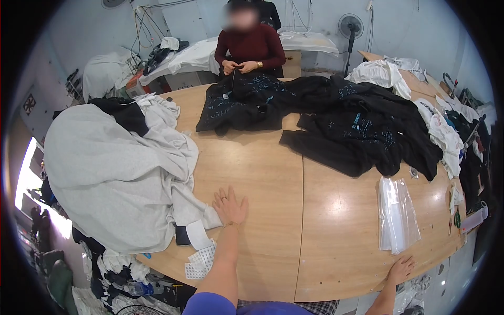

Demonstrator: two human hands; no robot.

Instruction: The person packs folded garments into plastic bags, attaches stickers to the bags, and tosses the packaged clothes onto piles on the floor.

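My left hand [230, 208] lies flat on the wooden table [252, 173] with its fingers spread, a ring on one finger. It is beside the light grey fabric pile [115, 168], close to a sleeve-like end of it. Near that wrist are a white paper piece [198, 234] and sheets of small printed stickers [201, 261]. At the table's front right edge, my right hand [402, 269] rests palm down with fingers extended, holding nothing visible. The clear plastic bags [398, 215] lie just beyond it.
Across the table a person in a dark red top [249, 44] handles a black printed garment [244, 100]. Another black garment [367, 131] lies to the right, with white cloths [443, 139] beyond it. Green-handled scissors [457, 219] lie at the right edge. A fan [350, 29] stands behind.
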